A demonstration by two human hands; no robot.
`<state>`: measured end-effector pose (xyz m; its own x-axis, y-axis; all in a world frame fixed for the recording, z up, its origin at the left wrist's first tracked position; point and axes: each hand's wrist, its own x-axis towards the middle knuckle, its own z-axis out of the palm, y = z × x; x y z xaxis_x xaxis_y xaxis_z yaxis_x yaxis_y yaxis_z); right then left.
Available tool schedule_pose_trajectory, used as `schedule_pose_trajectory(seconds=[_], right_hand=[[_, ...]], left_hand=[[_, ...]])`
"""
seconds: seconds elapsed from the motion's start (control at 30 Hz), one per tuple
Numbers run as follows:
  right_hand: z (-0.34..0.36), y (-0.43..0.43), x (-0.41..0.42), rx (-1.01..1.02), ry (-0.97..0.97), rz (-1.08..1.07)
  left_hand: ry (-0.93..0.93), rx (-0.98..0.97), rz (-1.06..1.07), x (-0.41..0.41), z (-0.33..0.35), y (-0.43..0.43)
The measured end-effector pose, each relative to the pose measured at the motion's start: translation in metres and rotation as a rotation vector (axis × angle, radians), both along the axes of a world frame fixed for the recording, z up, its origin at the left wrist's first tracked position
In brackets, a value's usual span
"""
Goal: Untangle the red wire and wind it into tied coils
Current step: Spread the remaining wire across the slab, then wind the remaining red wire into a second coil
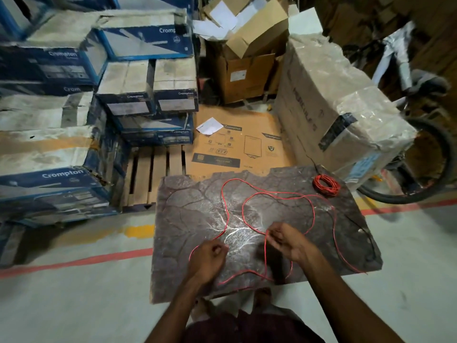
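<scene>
A long red wire lies in loose, crossing loops over a dark marbled stone slab. My left hand is closed on one stretch of the wire near the slab's front left. My right hand pinches another stretch near the front middle, and the strand hangs down from its fingers in a loop. A finished red coil rests at the slab's far right corner. A thin dark wire runs along the slab's right side.
Stacked blue-and-white cartons fill the left. A wooden pallet and a flat brown carton lie behind the slab. A large wrapped box and a bicycle wheel stand at the right. Red floor tape crosses the concrete.
</scene>
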<state>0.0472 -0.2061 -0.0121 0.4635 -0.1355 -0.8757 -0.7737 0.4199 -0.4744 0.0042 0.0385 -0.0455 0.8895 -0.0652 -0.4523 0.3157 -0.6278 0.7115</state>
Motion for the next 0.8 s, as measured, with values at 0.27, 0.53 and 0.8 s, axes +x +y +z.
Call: schedule_pose_trajectory(seconds=[0.27,0.53,0.8], right_hand=[[0.022,-0.009,0.042,0.314,-0.076,-0.324],[0.017,-0.003,0.027,-0.123,-0.339,0.118],[0.013,0.002,-0.001,-0.741,-0.809,0.834]], left_hand=[[0.361,-0.532,-0.274,0.009,0.052,-0.044],[0.472,-0.896,-0.568,0.024,0.128,-0.026],[0.284,-0.839,-0.697,0.024,0.193,-0.025]])
